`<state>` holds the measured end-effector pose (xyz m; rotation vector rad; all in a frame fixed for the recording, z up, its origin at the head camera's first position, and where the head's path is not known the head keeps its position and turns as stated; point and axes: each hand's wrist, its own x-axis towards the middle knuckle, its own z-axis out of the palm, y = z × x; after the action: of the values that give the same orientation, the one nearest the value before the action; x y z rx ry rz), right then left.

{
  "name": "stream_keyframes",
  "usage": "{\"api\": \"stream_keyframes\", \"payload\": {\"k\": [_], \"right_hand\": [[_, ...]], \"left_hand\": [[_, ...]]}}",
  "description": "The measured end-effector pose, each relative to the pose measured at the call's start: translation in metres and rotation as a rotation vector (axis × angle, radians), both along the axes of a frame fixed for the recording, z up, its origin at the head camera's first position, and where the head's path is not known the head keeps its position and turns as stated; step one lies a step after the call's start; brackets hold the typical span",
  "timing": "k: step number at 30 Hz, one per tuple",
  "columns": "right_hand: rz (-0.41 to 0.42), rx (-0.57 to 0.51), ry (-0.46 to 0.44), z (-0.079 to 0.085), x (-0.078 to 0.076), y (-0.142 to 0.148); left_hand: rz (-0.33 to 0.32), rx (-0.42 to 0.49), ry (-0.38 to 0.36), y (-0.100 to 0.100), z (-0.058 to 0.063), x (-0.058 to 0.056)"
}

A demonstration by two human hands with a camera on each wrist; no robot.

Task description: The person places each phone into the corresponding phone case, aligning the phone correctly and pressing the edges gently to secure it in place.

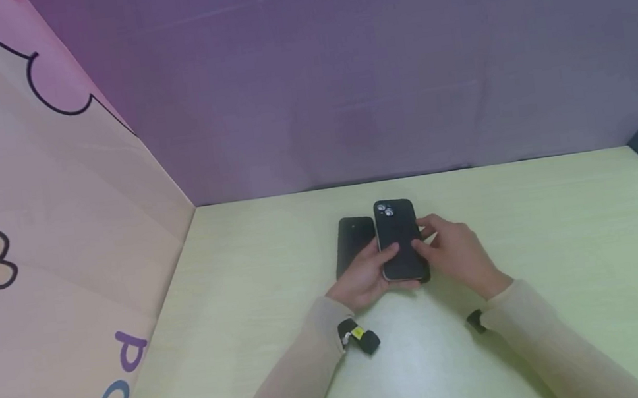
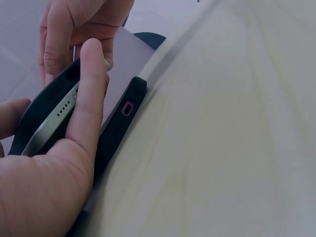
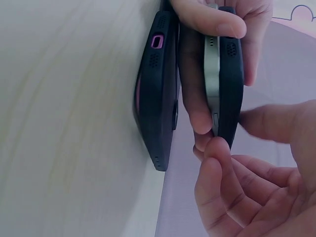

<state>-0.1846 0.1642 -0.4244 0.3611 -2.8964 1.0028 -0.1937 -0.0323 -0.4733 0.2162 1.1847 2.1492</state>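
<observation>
A smartphone (image 3: 212, 74) with a silver edge is held just above the table, its black case (image 1: 399, 229) over its back. A gap shows between the phone's lower edge and the case in the left wrist view. My left hand (image 1: 364, 273) grips both, thumb on the case's back and fingers underneath. At the right side, my right hand (image 1: 456, 252) pinches the edge, fingertips against the phone's silver side and thumb against the case. Beside them on the table lies a second smartphone (image 1: 352, 238) in a black case, partly hidden by my left hand; its port is rimmed pink.
The pale table (image 1: 278, 257) meets a purple-grey panel (image 1: 377, 85) at its back edge. A light panel (image 1: 57, 211) with a flower and letters rises on the left. Black wrist straps (image 1: 366, 340) sit at both sleeves.
</observation>
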Motion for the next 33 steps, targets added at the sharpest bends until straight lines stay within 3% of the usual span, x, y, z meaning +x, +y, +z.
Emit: {"api": "stream_keyframes", "payload": {"k": [12, 25, 33], "right_hand": [[0.012, -0.032, 0.106, -0.0002, -0.0018, 0.0054], [0.035, -0.02, 0.099, 0.0006, -0.001, 0.0042], [0.02, -0.035, 0.041, 0.0022, -0.0001, 0.0037]], "left_hand": [[-0.01, 0.007, 0.003, -0.0006, -0.0005, -0.0006], [-0.03, 0.012, 0.001, -0.0017, -0.0008, -0.0005], [-0.04, 0.01, 0.003, -0.002, 0.0006, 0.0002]]}}
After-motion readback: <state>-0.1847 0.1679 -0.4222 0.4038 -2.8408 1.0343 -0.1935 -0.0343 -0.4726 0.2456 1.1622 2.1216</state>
